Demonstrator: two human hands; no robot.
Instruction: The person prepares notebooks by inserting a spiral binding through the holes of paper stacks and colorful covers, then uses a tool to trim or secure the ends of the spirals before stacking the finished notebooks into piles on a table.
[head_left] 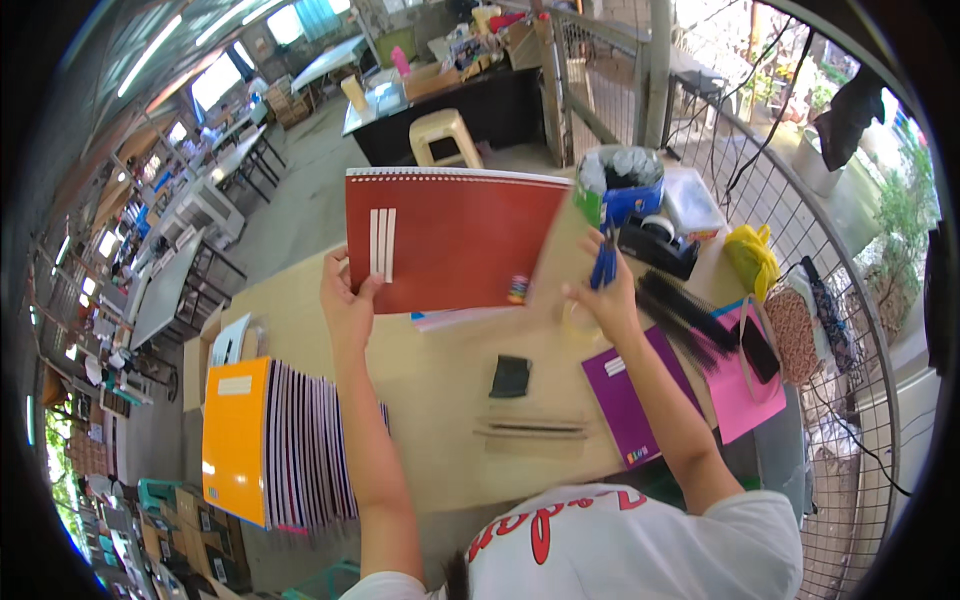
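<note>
A red notebook [465,240] with a punched, bound top edge is held up over the table, its cover toward me. My left hand [350,295] grips its lower left side, thumb on the cover beside the white label strips. My right hand [612,295], at the right of the notebook, holds a small blue tool [603,264] that looks like snips or scissors; blur hides its exact shape. Below lie a small black piece [511,376], thin sticks [530,429] and a purple notebook [640,395] under my right forearm.
A tall stack of notebooks [237,440] with an orange cover stands at the left table edge. At right are a lined tub [630,205], a black tape dispenser [660,245], black bristly strips [685,315], a yellow bag [750,260], and a phone [758,350] on a pink folder [738,405].
</note>
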